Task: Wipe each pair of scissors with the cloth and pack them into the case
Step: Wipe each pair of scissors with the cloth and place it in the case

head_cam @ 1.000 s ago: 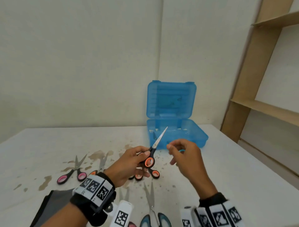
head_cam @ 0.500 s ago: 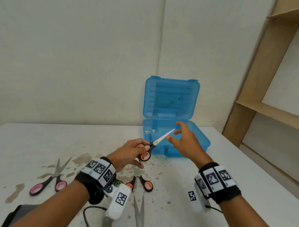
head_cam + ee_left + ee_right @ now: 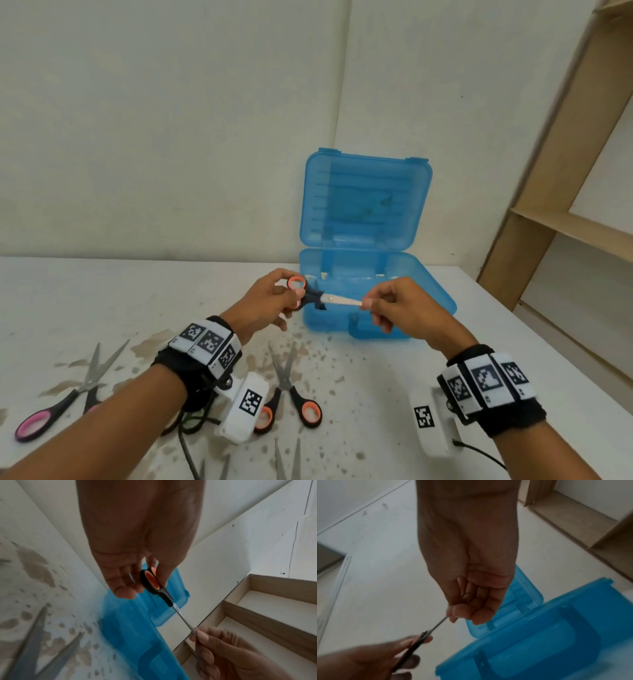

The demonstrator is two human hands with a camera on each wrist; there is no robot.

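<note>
Black-and-orange scissors (image 3: 317,298) hang level in the air just in front of the open blue case (image 3: 428,284). My left hand (image 3: 274,301) grips their handles (image 3: 150,582), and my right hand (image 3: 394,305) pinches the tip of the closed blades (image 3: 184,620) between thumb and forefinger. The same scissors (image 3: 426,632) show blurred in the right wrist view, with the right hand (image 3: 464,609) on the tip. The case stands against the wall with its lid (image 3: 363,198) upright. No cloth is in view.
Other scissors lie on the stained white table (image 3: 376,394): an orange-handled pair (image 3: 291,394) open near my left wrist, a pink-handled pair (image 3: 65,397) at the left, more blades (image 3: 287,459) at the bottom edge. A wooden shelf unit (image 3: 565,222) stands at the right.
The scissors have swung from pointing up to lying level, nearer the case. My right hand has closed in and taken the blade tip in a pinch. The view tilted upward.
</note>
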